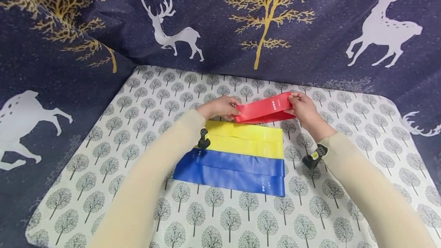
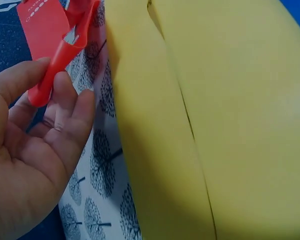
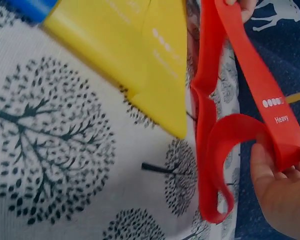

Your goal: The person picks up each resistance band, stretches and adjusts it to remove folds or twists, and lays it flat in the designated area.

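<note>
Between my two hands stretches a red resistance band (image 1: 263, 107), a flat loop with "Heavy" and a row of dots printed in white. My left hand (image 1: 222, 108) pinches its left end between thumb and fingers. At the other end my right hand (image 1: 304, 108) grips the band near the print. The right wrist view shows the red loop (image 3: 206, 150) hanging partly open, its lower layer sagging away from the upper one. Just in front of the hands lie yellow resistance bands (image 1: 246, 142), overlapping. In front of those are blue bands (image 1: 237, 171), one marked "Light".
The bands lie on a table with a white tree-print cloth (image 1: 213, 221). Behind and to the left hangs dark blue fabric (image 1: 220, 22) with deer and golden trees. A small black camera (image 1: 204, 139) is strapped to the left wrist, another (image 1: 314, 157) to the right.
</note>
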Tool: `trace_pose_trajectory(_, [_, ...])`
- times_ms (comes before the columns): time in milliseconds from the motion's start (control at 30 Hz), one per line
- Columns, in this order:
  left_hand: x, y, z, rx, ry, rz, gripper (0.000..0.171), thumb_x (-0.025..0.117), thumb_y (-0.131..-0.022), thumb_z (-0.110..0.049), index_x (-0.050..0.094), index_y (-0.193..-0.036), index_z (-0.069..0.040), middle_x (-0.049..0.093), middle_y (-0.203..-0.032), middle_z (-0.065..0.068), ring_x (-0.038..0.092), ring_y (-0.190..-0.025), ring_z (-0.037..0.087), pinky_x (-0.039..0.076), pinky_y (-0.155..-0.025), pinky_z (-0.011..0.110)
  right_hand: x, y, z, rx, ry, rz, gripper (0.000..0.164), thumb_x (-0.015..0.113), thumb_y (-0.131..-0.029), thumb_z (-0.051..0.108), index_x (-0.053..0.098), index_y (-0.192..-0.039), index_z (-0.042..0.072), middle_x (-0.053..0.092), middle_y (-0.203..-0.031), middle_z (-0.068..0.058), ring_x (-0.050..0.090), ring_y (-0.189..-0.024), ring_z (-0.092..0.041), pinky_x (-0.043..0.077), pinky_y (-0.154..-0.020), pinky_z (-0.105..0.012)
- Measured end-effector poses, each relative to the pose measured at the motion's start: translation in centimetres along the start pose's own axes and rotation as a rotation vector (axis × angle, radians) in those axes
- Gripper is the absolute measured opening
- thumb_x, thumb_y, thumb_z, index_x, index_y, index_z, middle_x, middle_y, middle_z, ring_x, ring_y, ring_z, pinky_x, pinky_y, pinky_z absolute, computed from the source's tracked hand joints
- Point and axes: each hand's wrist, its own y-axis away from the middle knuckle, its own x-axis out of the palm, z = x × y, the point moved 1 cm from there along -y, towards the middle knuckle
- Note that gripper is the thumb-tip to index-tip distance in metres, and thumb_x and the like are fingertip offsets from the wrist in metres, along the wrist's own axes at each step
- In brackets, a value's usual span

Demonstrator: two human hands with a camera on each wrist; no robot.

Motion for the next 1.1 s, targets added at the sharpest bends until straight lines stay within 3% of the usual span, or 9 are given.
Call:
trace_pose_trajectory(133, [-0.3,0.3,0.2,-0.007,-0.111,0.012,0.016,0.063,-0.102,-0.02,0.068,-0.101,-0.004,0.063,-0.084,0.003,0.06,-0.076,0.014,0.055,-0.078,0.026,0.2,0.2,0.6,-0.002,-0.054,0.013,0.008,0.037,-0.11,0.01,0.045,-0.108,0.007,0.054,-0.098,0.001,0.064,-0.078,0.001,0.059,-0.074,-0.017])
trace_pose_trajectory(233, [-0.6,0.4,0.5,0.017,-0.107,0.016,0.02,0.06,-0.103,-0.023,0.066,-0.095,-0.006,0.061,-0.084,0.004,0.058,-0.075,0.015,0.054,-0.077,0.027,-0.1,0.3,1.1,-0.006,-0.132,0.024,0.008,0.037,-0.11,0.009,0.044,-0.107,0.007,0.057,-0.096,0.003,0.065,-0.079,-0.001,0.059,-0.073,-0.016])
trace_pose_trajectory(367, [-1.6,0.5,0.9,0.054,-0.008,-0.028,0.028,0.06,-0.103,-0.029,0.067,-0.114,-0.003,0.068,-0.11,0.012,0.065,-0.098,0.024,0.055,-0.091,0.034,-0.8,0.6,2.4,-0.019,-0.273,0.054,0.007,0.039,-0.109,0.009,0.045,-0.108,0.005,0.062,-0.095,0.003,0.066,-0.081,-0.006,0.059,-0.074,-0.017])
trace_pose_trajectory(467, [-2.7,0.8,1.3,0.068,0.058,-0.075,0.038,0.058,-0.103,-0.031,0.063,-0.128,-0.003,0.064,-0.133,0.015,0.061,-0.12,0.032,0.052,-0.103,0.041,-1.6,0.8,3.3,-0.045,-0.373,0.047,0.005,0.041,-0.108,0.007,0.045,-0.108,0.004,0.063,-0.094,0.001,0.067,-0.08,-0.008,0.06,-0.073,-0.019])
trace_pose_trajectory(667, [-5.3,1.7,2.8,0.063,0.072,-0.139,0.04,0.054,-0.105,-0.027,0.06,-0.127,0.006,0.06,-0.138,0.021,0.057,-0.127,0.034,0.045,-0.112,0.044,-4.1,0.9,3.3,-0.038,-0.551,-0.016,0.003,0.044,-0.107,0.005,0.046,-0.106,0.004,0.062,-0.097,-0.002,0.067,-0.081,-0.011,0.061,-0.069,-0.024])
trace_pose_trajectory(867, [-5.8,1.8,4.2,0.014,0.097,-0.145,0.041,0.053,-0.106,-0.021,0.056,-0.136,0.007,0.058,-0.138,0.023,0.058,-0.124,0.033,0.048,-0.11,0.04,-5.0,1.0,1.5,0.055,-0.472,-0.014,0.006,0.039,-0.109,0.008,0.042,-0.107,0.004,0.061,-0.093,0.0,0.065,-0.079,-0.011,0.06,-0.067,-0.023])
trace_pose_trajectory(967, [-4.8,1.4,4.1,0.009,0.099,-0.168,0.039,0.056,-0.102,-0.012,0.058,-0.135,0.008,0.063,-0.127,0.024,0.064,-0.108,0.028,0.055,-0.1,0.037,-4.7,1.0,1.0,0.052,-0.424,-0.012,0.005,0.04,-0.109,0.009,0.043,-0.108,0.005,0.059,-0.097,0.001,0.065,-0.079,-0.01,0.06,-0.066,-0.022])
trace_pose_trajectory(1100, [-2.9,0.4,3.0,-0.013,0.099,-0.207,0.036,0.058,-0.099,-0.008,0.062,-0.131,0.007,0.066,-0.107,0.015,0.061,-0.087,0.017,0.058,-0.084,0.028,-4.2,0.9,0.7,0.05,-0.385,-0.021,0.005,0.044,-0.109,0.011,0.046,-0.11,0.007,0.052,-0.107,0.0,0.063,-0.082,-0.009,0.06,-0.066,-0.021])
